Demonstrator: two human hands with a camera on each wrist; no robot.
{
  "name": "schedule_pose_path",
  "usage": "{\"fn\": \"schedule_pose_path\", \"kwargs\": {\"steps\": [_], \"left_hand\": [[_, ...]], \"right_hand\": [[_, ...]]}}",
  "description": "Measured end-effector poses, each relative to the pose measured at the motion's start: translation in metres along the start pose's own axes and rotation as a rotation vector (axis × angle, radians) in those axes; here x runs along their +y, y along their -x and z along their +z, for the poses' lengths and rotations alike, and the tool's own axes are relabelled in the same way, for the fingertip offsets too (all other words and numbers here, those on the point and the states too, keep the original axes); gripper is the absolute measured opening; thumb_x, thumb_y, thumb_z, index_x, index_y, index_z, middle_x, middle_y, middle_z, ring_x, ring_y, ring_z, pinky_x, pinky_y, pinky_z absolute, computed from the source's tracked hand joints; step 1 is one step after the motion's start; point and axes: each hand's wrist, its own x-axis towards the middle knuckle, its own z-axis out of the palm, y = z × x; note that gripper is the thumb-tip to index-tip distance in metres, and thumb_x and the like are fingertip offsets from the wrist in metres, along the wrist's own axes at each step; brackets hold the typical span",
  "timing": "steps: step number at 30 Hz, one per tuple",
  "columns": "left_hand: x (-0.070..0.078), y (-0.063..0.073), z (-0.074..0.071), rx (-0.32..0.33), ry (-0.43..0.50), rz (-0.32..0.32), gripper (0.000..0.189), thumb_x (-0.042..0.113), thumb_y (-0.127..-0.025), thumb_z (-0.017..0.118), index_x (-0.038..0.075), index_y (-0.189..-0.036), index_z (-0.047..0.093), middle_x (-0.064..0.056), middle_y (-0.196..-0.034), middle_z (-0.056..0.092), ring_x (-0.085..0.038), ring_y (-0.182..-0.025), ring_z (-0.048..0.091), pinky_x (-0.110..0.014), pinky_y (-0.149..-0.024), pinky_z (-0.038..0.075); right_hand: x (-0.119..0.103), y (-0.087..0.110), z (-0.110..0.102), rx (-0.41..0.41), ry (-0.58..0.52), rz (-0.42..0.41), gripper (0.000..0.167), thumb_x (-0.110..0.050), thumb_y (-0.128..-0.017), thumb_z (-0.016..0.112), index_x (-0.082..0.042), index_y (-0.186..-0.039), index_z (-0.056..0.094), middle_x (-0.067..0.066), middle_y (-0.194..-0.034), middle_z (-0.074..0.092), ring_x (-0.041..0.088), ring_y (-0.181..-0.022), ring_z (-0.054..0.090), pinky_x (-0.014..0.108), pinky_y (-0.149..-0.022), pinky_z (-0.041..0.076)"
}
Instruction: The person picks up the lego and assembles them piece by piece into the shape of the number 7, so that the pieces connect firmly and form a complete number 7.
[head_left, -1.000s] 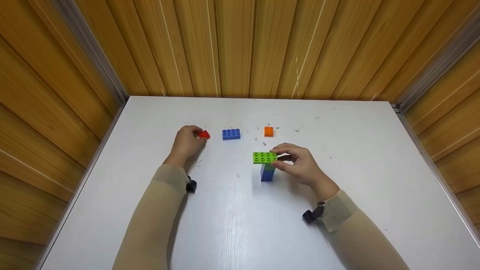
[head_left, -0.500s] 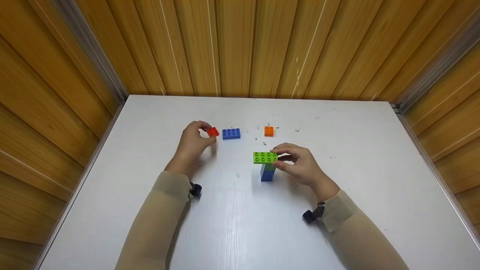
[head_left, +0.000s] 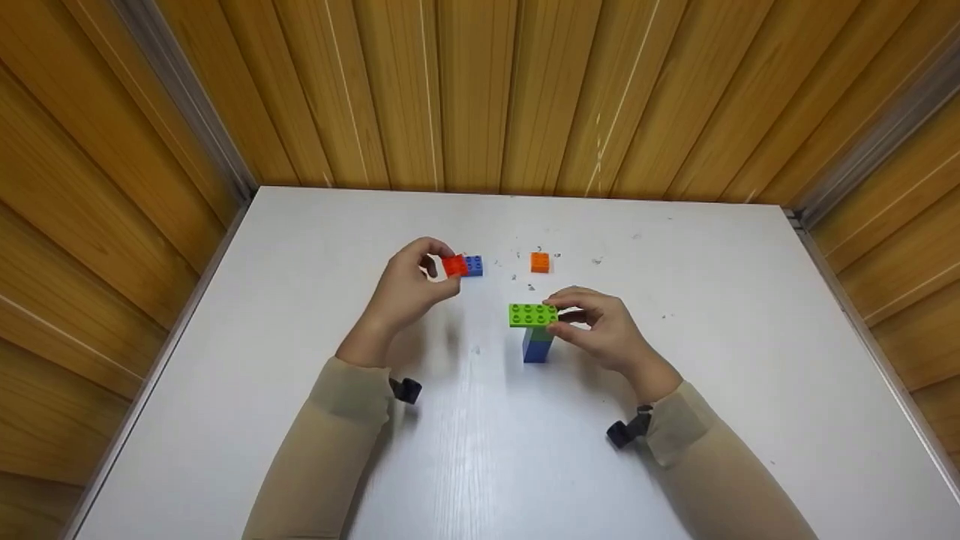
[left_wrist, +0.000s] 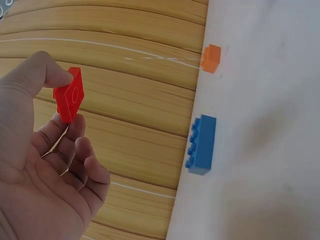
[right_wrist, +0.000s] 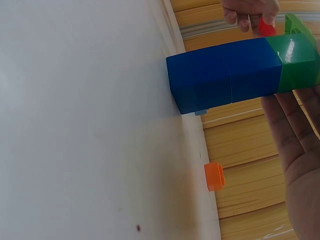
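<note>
Between thumb and fingertips, my left hand point(head_left: 411, 285) pinches a small red brick point(left_wrist: 71, 95), lifted above the table. In the head view the red brick overlaps the left part of a blue brick point(left_wrist: 202, 145) lying on the table. My right hand point(head_left: 598, 330) grips the upper end of a standing tower. Two blue blocks point(right_wrist: 225, 75) form its lower part, with a green block point(right_wrist: 299, 60) above them. A flat lime-green brick point(head_left: 532, 315) tops the tower and juts out to the left, its right end between my right thumb and fingers.
An orange brick point(head_left: 540, 262) sits on the white table point(head_left: 675, 255) behind the tower. Small dark marks dot the tabletop around it. Wood-panelled walls point(head_left: 480, 97) enclose the table at the back and both sides.
My left hand has raised the red brick from its place on the left and carried it right, toward the tower. The right hand and the tower have stayed put.
</note>
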Motion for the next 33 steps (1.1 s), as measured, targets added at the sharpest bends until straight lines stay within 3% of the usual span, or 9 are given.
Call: {"fn": "schedule_pose_path", "kwargs": {"steps": [5, 13, 20, 28, 33], "left_hand": [[0.015, 0.01, 0.004, -0.026, 0.045, 0.046, 0.035, 0.015, -0.095, 0.084, 0.014, -0.128, 0.074, -0.013, -0.116, 0.07, -0.025, -0.103, 0.059, -0.031, -0.075, 0.054], [0.023, 0.023, 0.008, -0.092, 0.078, 0.095, 0.038, 0.014, -0.094, 0.084, 0.013, -0.13, 0.074, -0.007, -0.112, 0.067, -0.023, -0.099, 0.058, -0.03, -0.08, 0.052], [0.021, 0.027, 0.011, -0.165, 0.068, 0.11, 0.039, 0.011, -0.094, 0.083, 0.014, -0.131, 0.073, -0.006, -0.12, 0.071, -0.023, -0.101, 0.061, -0.032, -0.081, 0.055], [0.017, 0.027, 0.023, -0.293, 0.209, 0.116, 0.037, 0.005, -0.095, 0.079, 0.006, -0.131, 0.072, -0.009, -0.115, 0.078, -0.018, -0.092, 0.068, -0.022, -0.078, 0.058], [0.007, 0.027, 0.032, -0.314, 0.259, 0.076, 0.037, 0.004, -0.096, 0.079, 0.003, -0.133, 0.075, -0.009, -0.114, 0.078, -0.018, -0.092, 0.065, -0.02, -0.078, 0.058]], "right_hand": [[0.0, 0.001, 0.0, 0.0, 0.005, 0.013, 0.036, 0.008, -0.093, 0.084, -0.001, -0.128, 0.083, 0.017, -0.131, 0.078, 0.008, -0.117, 0.076, 0.024, -0.1, 0.067], [0.001, 0.001, 0.001, 0.015, -0.005, 0.003, 0.037, 0.011, -0.092, 0.085, -0.004, -0.126, 0.084, 0.014, -0.13, 0.079, 0.007, -0.117, 0.076, 0.024, -0.098, 0.067], [0.001, 0.001, -0.001, 0.008, -0.008, -0.006, 0.037, 0.011, -0.092, 0.084, -0.002, -0.127, 0.083, 0.012, -0.129, 0.08, 0.006, -0.117, 0.076, 0.024, -0.098, 0.067], [0.0, 0.001, -0.002, 0.011, 0.022, 0.024, 0.036, 0.008, -0.093, 0.085, -0.002, -0.128, 0.083, 0.016, -0.13, 0.079, 0.007, -0.117, 0.076, 0.023, -0.099, 0.066], [0.0, 0.001, -0.002, 0.004, 0.025, 0.04, 0.036, 0.006, -0.094, 0.086, -0.002, -0.129, 0.083, 0.014, -0.13, 0.079, 0.008, -0.116, 0.076, 0.023, -0.1, 0.066]]}}
